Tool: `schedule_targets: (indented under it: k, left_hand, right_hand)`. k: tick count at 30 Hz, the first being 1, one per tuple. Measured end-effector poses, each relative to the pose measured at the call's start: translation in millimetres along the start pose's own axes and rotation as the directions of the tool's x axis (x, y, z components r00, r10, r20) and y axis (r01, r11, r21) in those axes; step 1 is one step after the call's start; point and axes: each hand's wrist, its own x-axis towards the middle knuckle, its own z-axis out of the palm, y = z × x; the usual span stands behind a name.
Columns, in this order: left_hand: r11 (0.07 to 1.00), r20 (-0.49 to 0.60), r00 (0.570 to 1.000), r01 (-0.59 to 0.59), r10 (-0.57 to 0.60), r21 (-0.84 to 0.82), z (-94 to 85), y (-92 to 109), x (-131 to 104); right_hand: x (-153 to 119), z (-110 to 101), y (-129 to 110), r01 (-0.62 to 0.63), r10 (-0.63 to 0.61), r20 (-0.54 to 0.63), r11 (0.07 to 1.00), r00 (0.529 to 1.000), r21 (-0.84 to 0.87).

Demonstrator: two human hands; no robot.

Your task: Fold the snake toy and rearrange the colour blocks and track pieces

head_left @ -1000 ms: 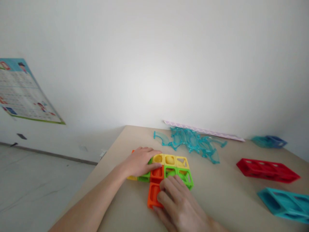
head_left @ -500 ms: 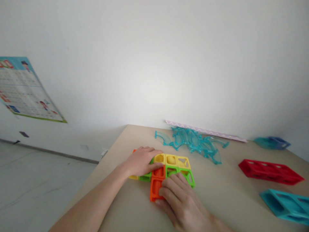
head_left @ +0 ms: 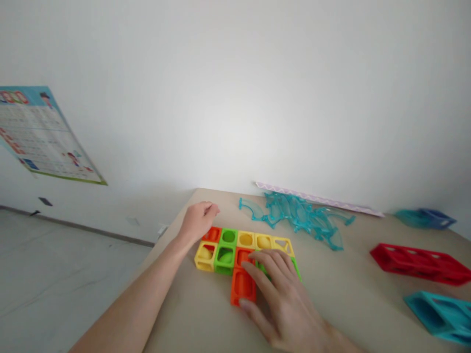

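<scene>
Table beige under blocks; poster on wall.

From my remote post, I view a beige tabletop bearing joined yellow, green, red and orange blocks partly under my right hand, translucent teal pieces and a pale patterned strip beyond it, and red, turquoise and blurred blue-teal pieces rightward.

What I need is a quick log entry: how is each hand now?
Left hand: fingers curled closed, nothing visible in it.
Right hand: partly open, fingers spread over the joined blocks; whether it grips any cannot be told.
</scene>
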Motion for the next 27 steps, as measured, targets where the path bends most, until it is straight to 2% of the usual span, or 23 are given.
schedule_targets:
  k: [3,7,10,16,19,21,23,25,27]
  left_hand:
    - [0.977,0.117,0.992,0.021,-0.046,0.213,-0.7,-8,3]
    - [0.954,0.179,0.984,-0.056,0.003,0.296,13.5,-2,-5]
    - [0.937,0.177,0.984,-0.096,0.038,0.336,20.4,4,-9]
    - [0.914,0.119,0.985,-0.159,0.123,0.374,16.5,10,-9]
    - [0.878,0.053,0.953,-0.296,0.298,0.378,15.9,7,-9]
    - [0.843,-0.025,0.900,-0.398,0.435,0.361,15.7,4,-8]
    - [0.830,-0.142,0.844,-0.456,0.518,0.320,14.2,2,-8]
    - [0.849,-0.302,0.795,-0.465,0.525,0.252,11.5,2,-8]
    - [0.893,-0.452,0.774,-0.426,0.443,0.145,8.5,4,-9]
  right_hand:
    - [-2,2,4,-0.018,0.024,0.068,0.997,0.997,-0.081]
    - [-6,7,9,-0.035,0.057,0.172,0.991,0.983,-0.125]
    - [-5,7,9,-0.045,0.078,0.229,0.989,0.970,-0.144]
    - [0,3,5,-0.067,0.106,0.259,0.986,0.960,-0.155]
    - [0,3,5,-0.076,0.114,0.264,0.986,0.958,-0.151]
    - [-1,4,6,-0.083,0.120,0.268,0.986,0.956,-0.145]
    - [-1,4,6,-0.095,0.130,0.272,0.986,0.954,-0.139]
    - [-1,3,6,-0.103,0.136,0.271,0.986,0.953,-0.131]
    - [0,1,6,-0.104,0.132,0.265,0.988,0.955,-0.118]
